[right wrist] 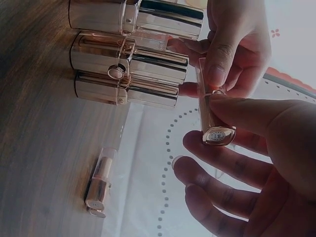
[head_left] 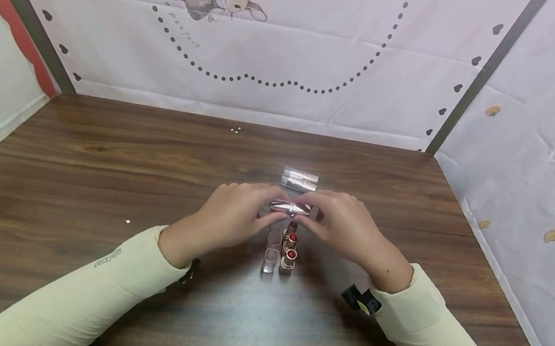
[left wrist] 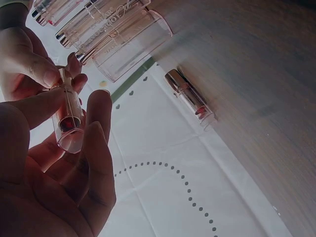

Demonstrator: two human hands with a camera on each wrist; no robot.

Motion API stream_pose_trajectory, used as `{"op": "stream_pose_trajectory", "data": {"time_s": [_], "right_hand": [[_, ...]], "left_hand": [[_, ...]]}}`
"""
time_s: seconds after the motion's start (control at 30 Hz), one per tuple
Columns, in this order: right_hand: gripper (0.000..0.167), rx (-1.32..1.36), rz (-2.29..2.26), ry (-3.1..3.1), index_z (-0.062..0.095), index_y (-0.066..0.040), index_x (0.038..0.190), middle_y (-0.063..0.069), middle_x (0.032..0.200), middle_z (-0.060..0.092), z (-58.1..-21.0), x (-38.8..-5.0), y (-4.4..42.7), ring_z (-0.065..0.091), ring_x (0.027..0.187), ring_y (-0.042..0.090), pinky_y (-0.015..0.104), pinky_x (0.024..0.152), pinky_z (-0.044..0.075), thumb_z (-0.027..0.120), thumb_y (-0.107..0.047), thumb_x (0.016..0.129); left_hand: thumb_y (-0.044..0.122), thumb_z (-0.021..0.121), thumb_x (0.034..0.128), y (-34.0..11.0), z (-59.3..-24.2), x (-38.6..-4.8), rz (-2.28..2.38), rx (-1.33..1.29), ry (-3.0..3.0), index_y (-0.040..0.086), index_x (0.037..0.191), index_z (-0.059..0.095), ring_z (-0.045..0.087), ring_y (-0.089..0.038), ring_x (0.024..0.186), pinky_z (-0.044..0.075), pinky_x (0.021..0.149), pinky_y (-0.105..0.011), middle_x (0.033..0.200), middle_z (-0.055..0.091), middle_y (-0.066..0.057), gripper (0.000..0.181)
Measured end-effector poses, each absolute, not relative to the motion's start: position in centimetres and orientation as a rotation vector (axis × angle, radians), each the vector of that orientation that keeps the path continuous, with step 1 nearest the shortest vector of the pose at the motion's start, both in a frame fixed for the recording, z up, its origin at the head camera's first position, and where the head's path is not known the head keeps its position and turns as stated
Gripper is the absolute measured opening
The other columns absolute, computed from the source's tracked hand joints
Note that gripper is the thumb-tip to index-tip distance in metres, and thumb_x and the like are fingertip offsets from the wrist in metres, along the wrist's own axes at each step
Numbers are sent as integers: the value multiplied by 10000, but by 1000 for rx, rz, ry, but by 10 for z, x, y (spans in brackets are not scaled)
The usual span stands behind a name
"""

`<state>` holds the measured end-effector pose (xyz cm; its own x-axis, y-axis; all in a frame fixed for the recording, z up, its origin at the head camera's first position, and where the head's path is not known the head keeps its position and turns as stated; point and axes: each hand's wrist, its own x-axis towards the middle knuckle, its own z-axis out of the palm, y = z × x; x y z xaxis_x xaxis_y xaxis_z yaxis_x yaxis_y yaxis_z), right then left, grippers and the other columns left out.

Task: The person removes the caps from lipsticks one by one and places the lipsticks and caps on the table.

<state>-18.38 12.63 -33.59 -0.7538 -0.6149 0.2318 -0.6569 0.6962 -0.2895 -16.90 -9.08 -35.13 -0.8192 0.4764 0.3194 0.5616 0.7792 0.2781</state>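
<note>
Both hands hold one lipstick sideways above the table, with a shiny rose-gold base and a clear cap. The left hand pinches its clear cap end between thumb and fingers. At the other end, the right hand grips the metallic base, its thumb on top. Below the hands, three uncapped lipsticks with red tips stand upright in a row. Clear caps stand in a line just left of them. Part of the caps' row is hidden by the left hand.
Two lipsticks lie side by side on the wooden table beyond the hands. Small white bits lie near the back edge, another at the left. Printed cloth hangs behind and along both sides.
</note>
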Motion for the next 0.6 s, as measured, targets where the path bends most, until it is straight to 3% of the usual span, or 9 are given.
{"op": "stream_pose_trajectory", "data": {"time_s": [0.27, 0.6], "right_hand": [[276, 1033, 536, -2797, 731, -187, 1158, -62, 870, 724, -336, -183, 126, 565, 646, 37, 260, 591, 462, 759, -280, 900], [285, 1059, 548, -2804, 733, -195, 1173, -71, 890, 732, -337, -185, 128, 576, 659, 36, 253, 591, 467, 760, -272, 900]], "left_hand": [[376, 707, 932, -91, -353, -169, -516, -819, -2718, 242, 1172, 706, 682, -104, 755, 446, 524, -295, 1063, 758, 72, 275], [363, 708, 933, -91, -354, -170, -518, -855, -2705, 244, 1180, 707, 625, -95, 681, 431, 508, -286, 1045, 757, 61, 274]]}}
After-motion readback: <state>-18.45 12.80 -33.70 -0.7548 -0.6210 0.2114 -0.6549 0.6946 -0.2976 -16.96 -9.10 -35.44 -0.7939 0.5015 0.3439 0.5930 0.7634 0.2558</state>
